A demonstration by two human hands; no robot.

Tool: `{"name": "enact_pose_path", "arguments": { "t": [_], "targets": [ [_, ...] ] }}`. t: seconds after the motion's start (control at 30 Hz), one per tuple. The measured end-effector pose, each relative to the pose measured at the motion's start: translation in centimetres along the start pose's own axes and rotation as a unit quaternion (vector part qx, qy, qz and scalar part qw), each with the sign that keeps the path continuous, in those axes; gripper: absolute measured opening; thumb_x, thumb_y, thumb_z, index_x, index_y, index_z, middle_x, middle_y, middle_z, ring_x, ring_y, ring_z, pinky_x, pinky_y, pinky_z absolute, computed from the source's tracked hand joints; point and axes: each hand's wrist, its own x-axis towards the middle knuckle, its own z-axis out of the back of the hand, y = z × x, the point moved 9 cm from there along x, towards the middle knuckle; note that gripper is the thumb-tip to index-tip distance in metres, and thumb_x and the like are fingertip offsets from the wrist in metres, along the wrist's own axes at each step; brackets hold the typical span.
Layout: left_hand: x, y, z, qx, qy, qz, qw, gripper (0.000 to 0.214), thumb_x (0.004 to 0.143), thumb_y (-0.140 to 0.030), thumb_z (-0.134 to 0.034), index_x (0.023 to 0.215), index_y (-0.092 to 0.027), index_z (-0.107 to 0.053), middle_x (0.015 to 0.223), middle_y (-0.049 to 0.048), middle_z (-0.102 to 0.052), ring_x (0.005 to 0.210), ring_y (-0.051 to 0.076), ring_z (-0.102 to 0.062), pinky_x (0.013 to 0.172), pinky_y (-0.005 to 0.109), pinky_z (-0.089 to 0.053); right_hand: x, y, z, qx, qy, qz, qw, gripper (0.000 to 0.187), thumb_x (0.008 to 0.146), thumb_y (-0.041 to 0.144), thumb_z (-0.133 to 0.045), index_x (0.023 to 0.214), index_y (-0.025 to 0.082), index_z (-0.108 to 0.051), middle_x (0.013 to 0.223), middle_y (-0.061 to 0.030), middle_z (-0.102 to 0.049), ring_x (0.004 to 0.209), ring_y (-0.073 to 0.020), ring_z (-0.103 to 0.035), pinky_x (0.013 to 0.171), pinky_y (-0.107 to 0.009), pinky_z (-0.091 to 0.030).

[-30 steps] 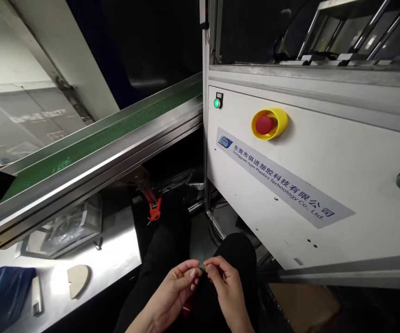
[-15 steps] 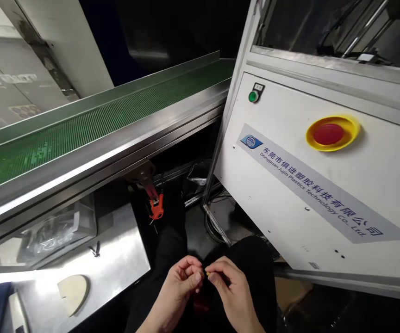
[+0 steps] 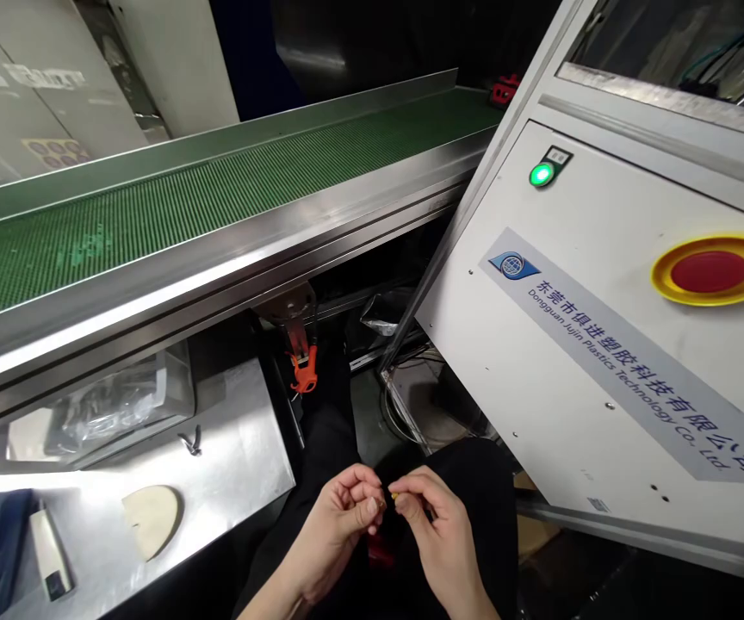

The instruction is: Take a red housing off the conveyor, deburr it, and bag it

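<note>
My left hand (image 3: pixel 350 521) and my right hand (image 3: pixel 435 525) are held close together in front of my dark-clothed knees. Between my right thumb and index finger is a tiny yellow-orange piece (image 3: pixel 393 496), too small to name. My left thumb and fingertips are pinched together, with a hint of the same colour at their tips; what they hold is mostly hidden. A small gap separates the fingertips of both hands.
A green belt conveyor (image 3: pixel 230 185) crosses behind, with a red object (image 3: pixel 505 89) at its far end. The metal table (image 3: pixel 236 430) holds a grey bin (image 3: pixel 178 387), a cream rounded piece (image 3: pixel 152 521) and a knife-like tool (image 3: pixel 47 551). A white machine (image 3: pixel 579 344) stands right.
The view has turned, so the surroundings sit farther right. The machine's green button is now lit. A red object now shows on the far conveyor. Both hands stay pinched, slightly farther apart.
</note>
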Motion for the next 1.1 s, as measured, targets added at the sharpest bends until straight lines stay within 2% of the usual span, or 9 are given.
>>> {"name": "enact_pose_path", "arguments": {
  "t": [0.2,0.4,0.47,0.6,0.77,0.9,1.0,1.1],
  "targets": [
    [-0.2,0.0,-0.6,-0.014,0.018,0.005,1.0,0.032,0.073,-0.027,-0.093,0.091,-0.013,-0.069,0.068,-0.0023,-0.061,0.062,0.007,-0.051,0.059,0.019,-0.041,0.1,0.6,-0.5,0.013,0.01,-0.008,1.0,0.017,0.098,0.038,-0.064,0.094,0.026,-0.076,0.09,-0.0012,-0.069,0.083,-0.0146,-0.066,0.075,-0.024,-0.052],
    [-0.5,0.1,-1.0,0.011,0.006,0.018,1.0,0.033,0.074,-0.025,-0.092,0.092,-0.014,-0.066,0.071,0.0003,-0.067,0.064,0.01,-0.058,0.06,0.02,-0.044,0.0,-0.3,-0.1,0.056,0.002,-0.029,0.998,0.021,0.097,0.041,-0.065,0.093,0.024,-0.078,0.089,-0.0027,-0.066,0.08,-0.0155,-0.065,0.07,-0.025,-0.053],
    [-0.5,0.0,-1.1,0.036,-0.004,0.013,0.999,0.034,0.075,-0.026,-0.091,0.094,-0.014,-0.065,0.071,0.0013,-0.069,0.063,0.01,-0.059,0.06,0.02,-0.045,-0.2,-0.4,0.1,0.04,-0.003,-0.018,0.999,0.021,0.097,0.04,-0.064,0.093,0.025,-0.078,0.089,-0.003,-0.065,0.081,-0.0158,-0.065,0.071,-0.025,-0.054],
    [-0.3,0.0,-1.2,0.094,-0.003,-0.006,0.996,0.034,0.077,-0.029,-0.089,0.096,-0.015,-0.064,0.069,0.0024,-0.071,0.062,0.012,-0.06,0.061,0.022,-0.046,-0.7,0.2,0.7,-0.054,0.012,0.029,0.998,0.02,0.1,0.037,-0.06,0.097,0.028,-0.078,0.091,-0.0034,-0.066,0.084,-0.0163,-0.066,0.075,-0.027,-0.055],
    [-0.4,2.6,-0.7,0.083,0.002,0.036,0.996,0.036,0.076,-0.032,-0.09,0.094,-0.015,-0.064,0.066,0.0021,-0.07,0.056,0.01,-0.057,0.06,0.021,-0.044,-1.9,0.0,1.0,-0.175,0.042,0.095,0.979,0.017,0.1,0.03,-0.059,0.098,0.028,-0.076,0.089,-0.0035,-0.068,0.082,-0.0169,-0.066,0.073,-0.028,-0.057],
    [-0.8,5.3,-0.1,0.018,-0.018,0.07,0.997,0.036,0.074,-0.031,-0.092,0.094,-0.014,-0.066,0.066,0.0022,-0.069,0.06,0.009,-0.058,0.063,0.02,-0.043,-3.1,-1.3,1.1,-0.206,0.033,0.105,0.972,0.018,0.1,0.027,-0.057,0.098,0.027,-0.075,0.088,-0.0033,-0.068,0.08,-0.0158,-0.067,0.07,-0.026,-0.057],
    [-0.7,6.7,0.4,-0.007,-0.022,0.068,0.997,0.039,0.071,-0.032,-0.094,0.093,-0.014,-0.068,0.061,0.0008,-0.067,0.057,0.009,-0.057,0.06,0.019,-0.04,-3.9,-1.8,1.3,-0.243,0.01,0.113,0.963,0.018,0.099,0.026,-0.058,0.093,0.027,-0.075,0.084,-0.0031,-0.066,0.076,-0.0159,-0.065,0.066,-0.026,-0.056],
    [-0.4,7.7,0.9,-0.001,-0.003,0.054,0.999,0.042,0.069,-0.035,-0.095,0.092,-0.015,-0.067,0.057,-0.0002,-0.065,0.051,0.008,-0.054,0.054,0.018,-0.034,-4.4,-1.8,0.9,-0.271,0.03,0.137,0.952,0.016,0.096,0.023,-0.061,0.09,0.029,-0.075,0.08,-0.0018,-0.066,0.073,-0.0156,-0.066,0.063,-0.026,-0.055]
  ]
}}
